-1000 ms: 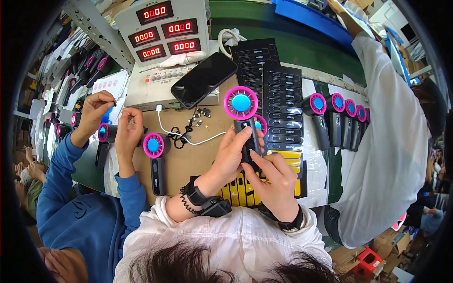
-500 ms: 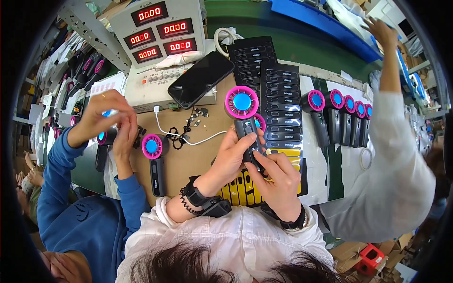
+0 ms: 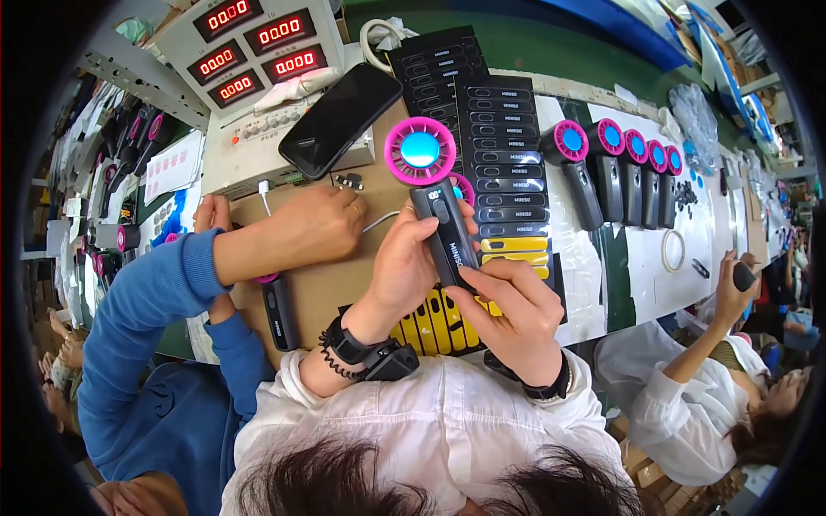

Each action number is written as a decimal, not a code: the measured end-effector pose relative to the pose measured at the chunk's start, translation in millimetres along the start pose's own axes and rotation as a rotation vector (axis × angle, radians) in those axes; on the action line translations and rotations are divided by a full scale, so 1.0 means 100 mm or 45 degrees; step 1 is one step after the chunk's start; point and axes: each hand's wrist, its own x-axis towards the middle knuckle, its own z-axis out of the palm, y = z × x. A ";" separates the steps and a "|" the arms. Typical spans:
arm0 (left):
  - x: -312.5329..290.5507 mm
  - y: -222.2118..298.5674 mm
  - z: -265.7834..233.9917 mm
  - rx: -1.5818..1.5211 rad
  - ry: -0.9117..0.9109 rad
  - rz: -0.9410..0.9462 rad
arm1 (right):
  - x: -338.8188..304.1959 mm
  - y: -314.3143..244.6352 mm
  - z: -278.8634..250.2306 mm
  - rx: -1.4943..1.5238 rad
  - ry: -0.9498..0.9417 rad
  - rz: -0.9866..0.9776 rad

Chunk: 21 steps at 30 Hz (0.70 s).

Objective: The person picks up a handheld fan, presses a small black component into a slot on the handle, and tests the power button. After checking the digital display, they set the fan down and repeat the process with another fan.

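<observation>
A dark grey handheld fan with a magenta ring and a blue centre is held over the brown work board. My left hand wraps round its handle from the left, thumb on the front by the button. A small lit display shows above that button. With bent fingers, my right hand grips the lower end of the handle, its thumb and forefinger on the handle's edge. Just behind lies a second magenta fan head, mostly hidden. Under my hands is a label sheet with bared yellow strips.
A co-worker's hand reaches over the board from the left, above another fan. A black phone leans on a meter box. Label sheets lie ahead; several fans stand in a row at right.
The co-worker's hand at left has come across the board. The person at right has lowered an arm and moved back. The fan in my hands is tilted slightly differently, and its display reads differently.
</observation>
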 end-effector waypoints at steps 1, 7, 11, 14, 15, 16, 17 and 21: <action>0.00 0.01 0.00 -0.039 -0.041 0.006 | 0.00 -0.01 -0.01 0.001 0.004 -0.024; -0.02 0.03 0.01 -0.084 -0.147 -0.015 | 0.02 -0.04 -0.07 -0.002 -0.012 -0.056; -0.04 0.09 0.09 -0.031 -0.150 -0.006 | 0.02 -0.02 -0.08 0.018 0.002 -0.087; -0.04 0.12 0.10 -0.048 -0.199 -0.022 | 0.01 -0.03 -0.09 0.080 -0.024 0.012; -0.04 0.12 0.10 -0.049 -0.197 -0.026 | 0.00 -0.03 -0.09 0.080 -0.025 0.017; -0.04 0.13 0.10 -0.035 -0.193 -0.041 | 0.00 -0.01 -0.09 0.088 -0.021 0.029; -0.04 0.14 0.09 -0.020 -0.190 -0.057 | 0.00 0.00 -0.08 0.095 -0.017 0.040; -0.06 0.16 0.09 0.061 -0.225 -0.061 | 0.02 0.01 -0.08 0.156 -0.028 0.108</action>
